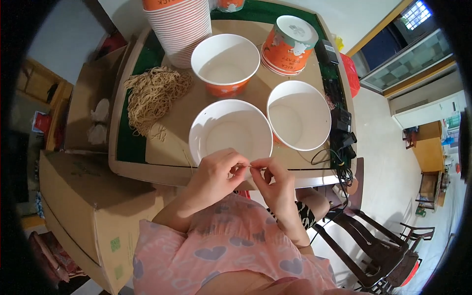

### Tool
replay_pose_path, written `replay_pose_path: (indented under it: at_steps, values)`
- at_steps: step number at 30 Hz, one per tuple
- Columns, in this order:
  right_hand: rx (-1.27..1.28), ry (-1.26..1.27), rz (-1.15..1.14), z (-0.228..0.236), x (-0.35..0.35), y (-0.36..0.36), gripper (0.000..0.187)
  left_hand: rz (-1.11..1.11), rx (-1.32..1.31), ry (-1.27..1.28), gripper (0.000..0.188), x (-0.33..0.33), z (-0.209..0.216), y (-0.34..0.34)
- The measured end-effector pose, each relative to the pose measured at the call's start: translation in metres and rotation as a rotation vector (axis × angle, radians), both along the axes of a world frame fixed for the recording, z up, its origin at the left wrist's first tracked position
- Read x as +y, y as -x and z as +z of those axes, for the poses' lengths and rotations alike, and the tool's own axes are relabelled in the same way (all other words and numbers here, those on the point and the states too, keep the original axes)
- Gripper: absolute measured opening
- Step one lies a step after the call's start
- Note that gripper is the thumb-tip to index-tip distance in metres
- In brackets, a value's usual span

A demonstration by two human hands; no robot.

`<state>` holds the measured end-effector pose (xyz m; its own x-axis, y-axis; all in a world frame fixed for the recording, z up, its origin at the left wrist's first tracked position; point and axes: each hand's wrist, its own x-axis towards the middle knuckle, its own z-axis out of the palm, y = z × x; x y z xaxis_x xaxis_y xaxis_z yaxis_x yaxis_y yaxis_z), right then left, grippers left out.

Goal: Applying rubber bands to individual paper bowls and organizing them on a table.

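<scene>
Both hands meet over the near table edge, in front of the nearest white paper bucket (231,129). My left hand (219,172) is closed in a pinch on a short thin string (244,166), most of it hidden by the fingers. At the string's other end, my right hand (273,181) pinches too, its fingertips almost touching the left ones. Another open bucket (299,115) stands to the right, and a third (226,64) with an orange outside stands behind. Left of them lies a tangled heap of tan strings (156,96).
A tall stack of nested buckets (179,32) rises at the back left. Upside-down orange buckets (289,46) stand at the back right. Black adapters and cables (340,130) run along the right edge. A large cardboard box (93,206) is at the left, a dark wooden chair (378,246) at the lower right.
</scene>
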<state>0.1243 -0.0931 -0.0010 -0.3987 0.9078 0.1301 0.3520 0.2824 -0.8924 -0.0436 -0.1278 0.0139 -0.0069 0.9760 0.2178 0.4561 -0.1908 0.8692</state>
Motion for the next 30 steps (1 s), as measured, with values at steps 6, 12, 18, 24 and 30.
replay_pose_path:
  at_steps: [6,12,18,24,30]
  values:
    - [0.024,-0.044,-0.005,-0.004,0.004,0.004,0.01,0.025,-0.009,-0.021,0.017,0.001,-0.005,0.002]
    - [0.106,-0.051,-0.032,-0.012,0.005,0.005,0.01,0.015,-0.024,0.027,0.016,0.0,-0.004,0.007]
    - [0.106,-0.041,-0.025,-0.011,0.007,0.005,0.01,0.045,-0.027,0.056,0.01,0.004,0.005,0.006]
    - [0.087,-0.066,-0.013,-0.008,0.006,0.004,0.008,0.095,0.012,-0.031,0.007,0.009,0.0,0.004]
    - [0.099,-0.062,-0.044,-0.011,0.007,-0.001,0.008,0.11,0.005,0.045,0.013,0.007,0.005,0.001]
